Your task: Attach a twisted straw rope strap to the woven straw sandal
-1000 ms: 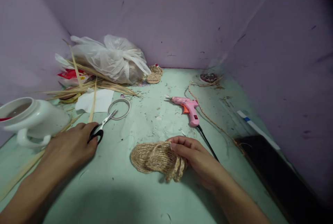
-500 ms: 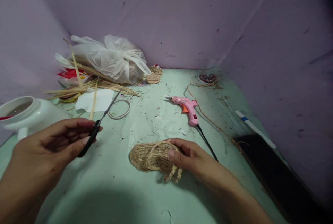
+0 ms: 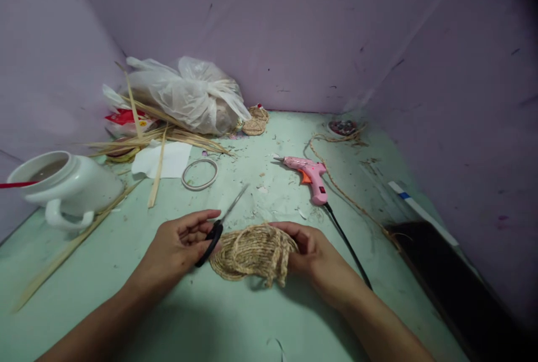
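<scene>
My left hand [image 3: 179, 244] is closed around the black handles of a small pair of scissors [image 3: 218, 222]; the blades point up and to the right, away from me. Right beside them lies a small woven jute sandal [image 3: 247, 253] on the pale green table [image 3: 168, 306]. My right hand [image 3: 313, 253] grips the sandal's right end, fingers curled around its strap and edge. The scissor handles sit just left of the sandal's sole.
A pink glue gun [image 3: 310, 176] with a black cord lies behind the sandal, jute cord [image 3: 336, 182] trailing beside it. A white ring [image 3: 199, 173], white paper, straw strips, a plastic bag [image 3: 189, 96] and a white mug [image 3: 63, 185] sit at left. A dark object [image 3: 441, 272] lies at right.
My left hand picked the scissors up from the table at left and carried them right, up to the sandal. My right hand kept hold of the sandal and tilted it slightly.
</scene>
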Demonstrator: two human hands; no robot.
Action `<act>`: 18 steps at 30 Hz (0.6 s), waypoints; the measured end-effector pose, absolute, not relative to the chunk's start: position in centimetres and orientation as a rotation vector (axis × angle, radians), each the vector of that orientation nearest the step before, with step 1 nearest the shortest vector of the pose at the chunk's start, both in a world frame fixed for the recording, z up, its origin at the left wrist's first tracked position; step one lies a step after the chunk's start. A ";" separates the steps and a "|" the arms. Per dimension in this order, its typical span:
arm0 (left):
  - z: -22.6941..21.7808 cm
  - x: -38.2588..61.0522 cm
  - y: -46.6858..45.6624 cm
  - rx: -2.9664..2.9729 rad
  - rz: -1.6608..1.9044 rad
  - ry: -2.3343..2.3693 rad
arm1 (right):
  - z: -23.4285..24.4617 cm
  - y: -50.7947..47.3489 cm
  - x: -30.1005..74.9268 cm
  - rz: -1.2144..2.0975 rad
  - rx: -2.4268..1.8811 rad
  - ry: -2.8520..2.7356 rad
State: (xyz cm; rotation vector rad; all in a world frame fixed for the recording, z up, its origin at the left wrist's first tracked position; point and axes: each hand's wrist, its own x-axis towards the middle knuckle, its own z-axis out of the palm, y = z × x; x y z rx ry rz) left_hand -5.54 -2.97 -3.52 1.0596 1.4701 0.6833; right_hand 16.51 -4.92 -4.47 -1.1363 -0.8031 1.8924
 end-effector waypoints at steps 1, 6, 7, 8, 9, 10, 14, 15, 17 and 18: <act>-3.3 -5.4 -3.0 1.046 0.704 1.487 | -4.6 -4.9 16.4 1.859 -1.161 -0.798; -2.5 -4.8 -3.6 1.002 0.759 1.502 | -5.7 -4.8 15.8 1.756 -1.229 -0.805; -2.4 -4.8 -3.8 0.991 0.794 1.500 | -5.9 -4.8 15.7 1.733 -1.246 -0.772; -2.3 -4.9 -4.1 0.981 0.842 1.487 | -6.0 -4.8 15.6 1.712 -1.253 -0.728; -2.2 -5.1 -4.3 0.976 0.895 1.458 | -6.1 -4.8 15.6 1.695 -1.248 -0.684; -2.0 -5.4 -4.6 0.985 0.939 1.413 | -6.1 -4.8 15.7 1.680 -1.232 -0.651; -1.3 -6.8 -5.9 1.133 0.849 1.171 | -6.3 -4.6 16.0 1.629 -1.181 -0.598; -1.2 -6.9 -6.2 1.180 0.750 1.150 | -6.4 -4.6 16.0 1.610 -1.181 -0.594; -1.3 -6.5 -7.0 1.278 0.563 1.245 | -6.7 -4.6 16.0 1.562 -1.193 -0.599; -1.4 -6.1 -7.5 1.338 0.525 1.371 | -6.9 -4.7 16.0 1.539 -1.204 -0.610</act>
